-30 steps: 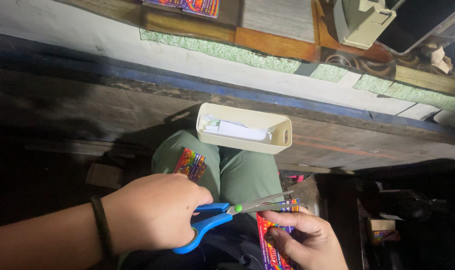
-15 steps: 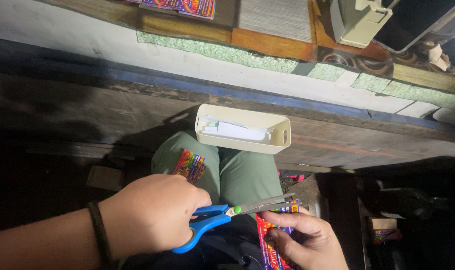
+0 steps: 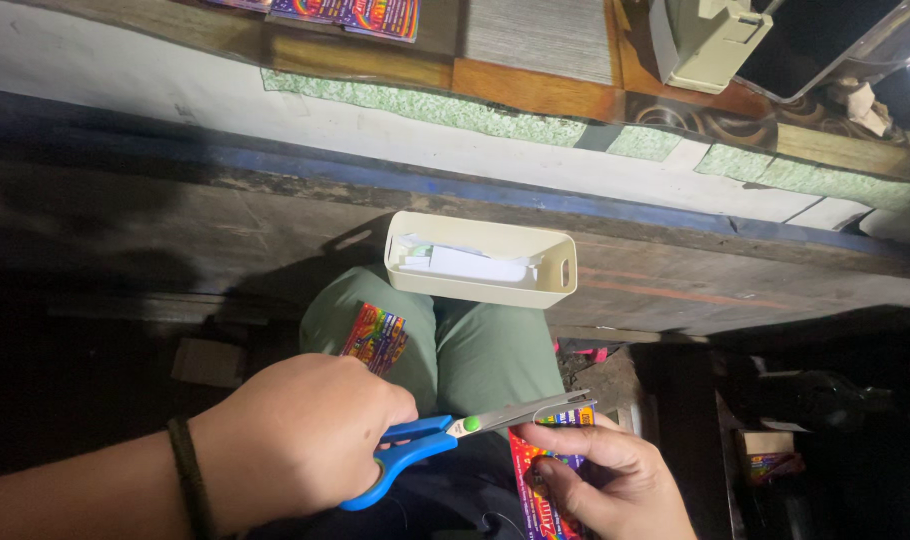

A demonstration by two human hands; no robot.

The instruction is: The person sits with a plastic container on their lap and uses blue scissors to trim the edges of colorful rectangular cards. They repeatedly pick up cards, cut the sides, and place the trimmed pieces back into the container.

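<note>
Head view, with the tray as landmark. A cream tray with white paper pieces inside rests on the person's knees, in green trousers, close under a worn table edge.

Below the tray and to its left, the left hand has its fingers curled through the blue handles of the scissors, clamped tight on them. A dark band circles that wrist. The blades point right and look nearly together, their tips lying on the top end of a bright rainbow-printed packet.

Directly below the tray, at the bottom edge of the picture, the right hand pinches that packet between thumb and fingers, holding it upright with its top strip under the blades.

A second packet of the same kind lies on the left thigh, just below the tray's left end. More of them lie on the table top, well above the tray.

The step in hand looks to be snipping the packet's top end. The next move calls for the right hand to keep the packet taut while the blades close fully along the strip, with the fingertips kept clear, since they sit just beside the cutting line.
</note>
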